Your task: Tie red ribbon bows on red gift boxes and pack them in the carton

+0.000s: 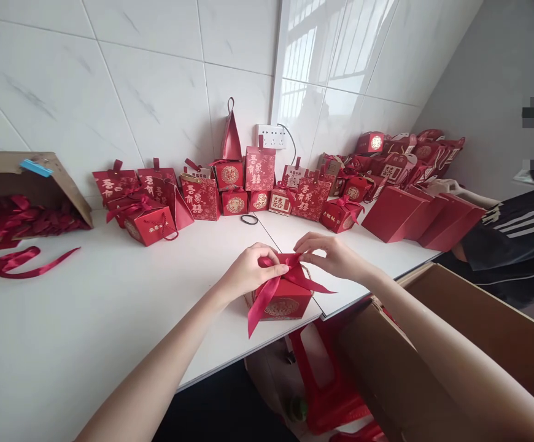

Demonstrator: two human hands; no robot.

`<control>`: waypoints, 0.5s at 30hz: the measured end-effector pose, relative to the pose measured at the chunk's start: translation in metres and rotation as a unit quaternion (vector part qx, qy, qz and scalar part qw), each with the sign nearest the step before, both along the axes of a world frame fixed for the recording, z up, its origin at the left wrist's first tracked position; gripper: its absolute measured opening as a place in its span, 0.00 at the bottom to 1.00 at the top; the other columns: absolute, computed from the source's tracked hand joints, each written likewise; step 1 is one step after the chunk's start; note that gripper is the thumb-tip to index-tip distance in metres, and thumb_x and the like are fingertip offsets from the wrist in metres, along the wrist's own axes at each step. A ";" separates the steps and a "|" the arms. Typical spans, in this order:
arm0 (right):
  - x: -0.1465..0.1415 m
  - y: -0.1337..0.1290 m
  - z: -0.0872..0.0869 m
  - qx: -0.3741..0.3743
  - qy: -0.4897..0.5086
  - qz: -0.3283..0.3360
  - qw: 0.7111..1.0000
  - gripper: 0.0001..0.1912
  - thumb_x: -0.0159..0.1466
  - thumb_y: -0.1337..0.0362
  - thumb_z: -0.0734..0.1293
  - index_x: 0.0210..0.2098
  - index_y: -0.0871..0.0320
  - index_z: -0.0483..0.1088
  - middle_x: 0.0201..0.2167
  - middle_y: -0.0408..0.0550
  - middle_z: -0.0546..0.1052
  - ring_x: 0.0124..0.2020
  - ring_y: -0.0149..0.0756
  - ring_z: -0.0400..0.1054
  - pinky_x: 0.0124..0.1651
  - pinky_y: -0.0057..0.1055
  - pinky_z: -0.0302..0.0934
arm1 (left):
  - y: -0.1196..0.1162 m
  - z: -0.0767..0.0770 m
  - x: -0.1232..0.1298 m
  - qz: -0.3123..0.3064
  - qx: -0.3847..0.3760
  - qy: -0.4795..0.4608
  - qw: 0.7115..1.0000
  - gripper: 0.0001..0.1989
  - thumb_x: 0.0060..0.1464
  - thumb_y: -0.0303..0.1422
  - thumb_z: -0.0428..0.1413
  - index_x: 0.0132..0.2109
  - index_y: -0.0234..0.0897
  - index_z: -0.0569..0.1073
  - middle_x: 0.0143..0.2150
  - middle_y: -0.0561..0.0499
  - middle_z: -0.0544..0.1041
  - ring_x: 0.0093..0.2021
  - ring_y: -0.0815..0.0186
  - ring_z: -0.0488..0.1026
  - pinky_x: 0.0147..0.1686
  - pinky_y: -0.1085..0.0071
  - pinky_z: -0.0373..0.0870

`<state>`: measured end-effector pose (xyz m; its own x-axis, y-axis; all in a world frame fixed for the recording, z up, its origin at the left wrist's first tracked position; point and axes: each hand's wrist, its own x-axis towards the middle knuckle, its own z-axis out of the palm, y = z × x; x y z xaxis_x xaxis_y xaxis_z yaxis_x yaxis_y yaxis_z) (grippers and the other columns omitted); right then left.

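A red gift box with a round gold emblem stands at the table's front edge, with twisted cord handles at its sides. A shiny red ribbon is tied in a bow on its top, its two tails hanging down over the front and out to the right. My left hand pinches the left part of the bow between thumb and fingers. On the other side, my right hand holds the bow's right loop with its fingertips. The knot is partly covered by my fingers.
Red boxes line the wall. A carton of ribbons and a loose ribbon lie left. Plain red boxes and a person in a striped sleeve are right. Below are an open carton and a red stool.
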<state>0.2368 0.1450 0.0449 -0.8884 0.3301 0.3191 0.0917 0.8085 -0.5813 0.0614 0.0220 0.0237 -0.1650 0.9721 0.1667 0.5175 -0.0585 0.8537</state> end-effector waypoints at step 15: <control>-0.002 -0.040 -0.013 -0.405 0.000 -0.097 0.909 0.17 0.57 0.52 0.63 0.23 0.59 0.62 0.21 0.39 0.63 0.23 0.27 0.58 0.31 0.28 0.54 | -0.012 -0.003 0.009 0.198 0.008 0.086 0.976 0.15 0.53 0.46 0.50 0.31 0.40 0.63 0.35 0.51 0.70 0.34 0.63 0.69 0.36 0.66 0.65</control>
<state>0.2352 0.1051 0.0316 -0.7885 0.6070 -0.0991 0.1878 0.0842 -0.9786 0.0703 0.0104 0.0209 -0.4949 0.8352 0.2397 0.6380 0.1619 0.7528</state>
